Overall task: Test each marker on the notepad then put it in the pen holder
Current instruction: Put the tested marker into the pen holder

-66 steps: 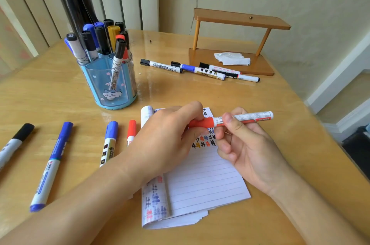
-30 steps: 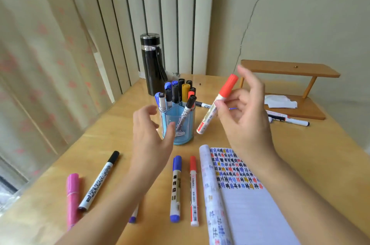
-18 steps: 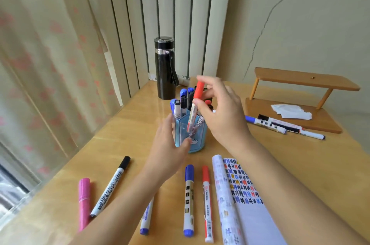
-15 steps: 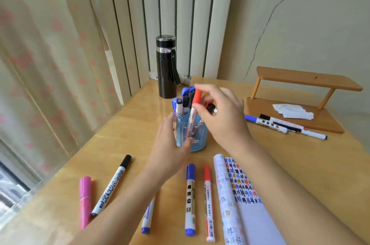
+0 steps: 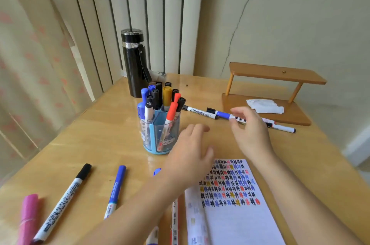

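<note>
**Two empty hands: next marker to be fetched**

Far left of the left hand [image 5: 190, 154], three untested pens lie flat and well apart: a pink marker [image 5: 28, 218], a black-capped white marker [image 5: 64, 202] and a blue-capped white marker [image 5: 116, 190]. More barrels lie half hidden under the left forearm.

Just left of that hand stands the blue translucent plastic pen holder [image 5: 160, 136]. It is crowded with capped pens, and a red-capped marker [image 5: 171, 111] leans in its front compartment. A black metal flask [image 5: 135, 62] stands beyond it.

The left hand is loosely spread, holds nothing, and hovers near the holder without touching it. Below both wrists lies the white lined notepad [image 5: 236, 214]. Its top rows are full of coloured test marks and the lines below are free.

The right hand [image 5: 250, 132] has its fingers fanned and holds nothing. It is over a loose row of white markers [image 5: 200, 112]; whether it touches them I cannot tell.

Judgement: this is the gap between pens, with a pick-up from that row likely. The next move calls for a pinch on one barrel, cap off, and a stroke on a free line. Then recap and drop it into whatever gap the holder has left.

Room: the pale wooden table [image 5: 96, 134] is open between the hands. Beyond the right hand, a brown wooden shelf [image 5: 276, 76] hems in the row. The table's right edge is near, so a nudged pen could roll off.
</note>
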